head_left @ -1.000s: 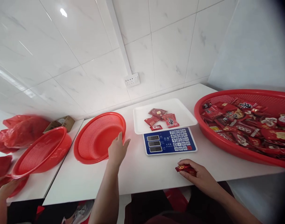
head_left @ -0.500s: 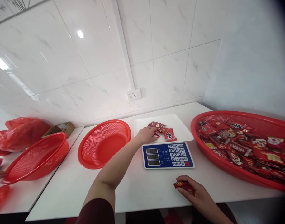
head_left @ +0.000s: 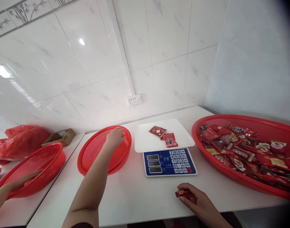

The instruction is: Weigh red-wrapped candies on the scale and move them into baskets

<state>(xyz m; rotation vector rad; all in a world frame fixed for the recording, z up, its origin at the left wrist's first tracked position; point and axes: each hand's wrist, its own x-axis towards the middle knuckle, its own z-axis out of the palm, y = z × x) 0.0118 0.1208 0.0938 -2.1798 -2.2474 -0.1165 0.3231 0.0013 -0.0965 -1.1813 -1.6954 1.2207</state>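
Left hand [head_left: 115,138] over basket [head_left: 86,150]; right hand [head_left: 200,202] grips packet [head_left: 190,196] (red).

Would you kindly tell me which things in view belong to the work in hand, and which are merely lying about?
Seemingly in use:
red packet, in the right hand
middle basket, at the left hand
scale
white tray
packets on the tray
packet-filled basket

Seemingly just lying about:
cardboard box
red plastic bags

The left hand [head_left: 114,138] moved from the tray [head_left: 142,136] to the basket [head_left: 89,150].
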